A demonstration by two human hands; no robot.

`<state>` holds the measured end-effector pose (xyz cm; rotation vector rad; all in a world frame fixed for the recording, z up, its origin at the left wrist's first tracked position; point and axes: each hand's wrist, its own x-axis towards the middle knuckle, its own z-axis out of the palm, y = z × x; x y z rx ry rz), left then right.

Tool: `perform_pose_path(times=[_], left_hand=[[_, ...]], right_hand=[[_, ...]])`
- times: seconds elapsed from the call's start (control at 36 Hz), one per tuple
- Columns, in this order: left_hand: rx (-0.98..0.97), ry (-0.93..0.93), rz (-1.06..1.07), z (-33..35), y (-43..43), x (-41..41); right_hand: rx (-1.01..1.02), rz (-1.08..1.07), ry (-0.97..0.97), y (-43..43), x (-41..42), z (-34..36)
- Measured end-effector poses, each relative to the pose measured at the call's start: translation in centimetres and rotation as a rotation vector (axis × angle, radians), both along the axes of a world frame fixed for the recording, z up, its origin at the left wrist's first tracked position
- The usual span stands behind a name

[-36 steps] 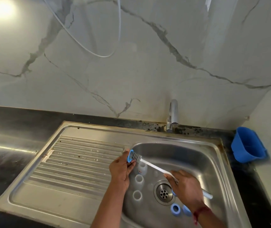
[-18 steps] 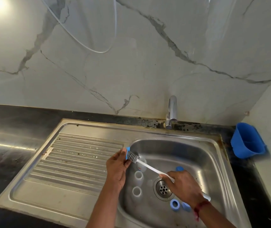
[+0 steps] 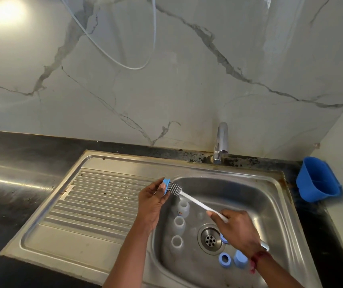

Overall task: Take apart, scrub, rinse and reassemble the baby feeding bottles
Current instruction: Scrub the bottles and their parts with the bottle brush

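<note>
My left hand (image 3: 153, 201) pinches a blue bottle collar ring (image 3: 166, 186) over the left rim of the sink basin (image 3: 274, 204). My right hand (image 3: 236, 229) grips the white handle of a bottle brush (image 3: 195, 201), whose bristle head (image 3: 174, 189) is pushed against the ring. Three clear bottle bodies (image 3: 179, 223) stand open-mouthed in the basin's left part. Near the drain (image 3: 209, 239) lie a blue ring (image 3: 224, 259) and a blue cap (image 3: 240, 258); another blue piece (image 3: 223, 239) peeks out from under my right hand.
A chrome tap (image 3: 220, 146) rises behind the basin. The ribbed steel drainboard (image 3: 95, 204) stretches to the left, with black countertop (image 3: 10, 183) beyond it. A blue plastic tub (image 3: 318, 179) sits on the counter at the right, against the marble wall.
The brush head has shifted slightly against the blue ring in my left hand, and my right hand has moved a little along the handle. The bottles in the basin have stayed put.
</note>
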<state>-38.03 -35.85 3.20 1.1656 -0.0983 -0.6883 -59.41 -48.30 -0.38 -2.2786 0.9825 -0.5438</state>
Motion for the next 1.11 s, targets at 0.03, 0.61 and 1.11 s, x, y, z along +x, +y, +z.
perform_pose_path(times=[0.03,0.61,1.11], left_hand=[[0.004,-0.014,-0.005,0.0,0.0,0.1],[-0.134,0.043,-0.049,-0.1,1.5,-0.1],[-0.061,0.082,0.049,-1.1,1.5,-0.2]], right_hand=[[0.01,-0.005,0.001,-0.1,0.1,0.2],[0.209,0.14,0.096,1.0,0.4,-2.0],[0.244,0.001,0.043,1.8,0.2,-2.4]])
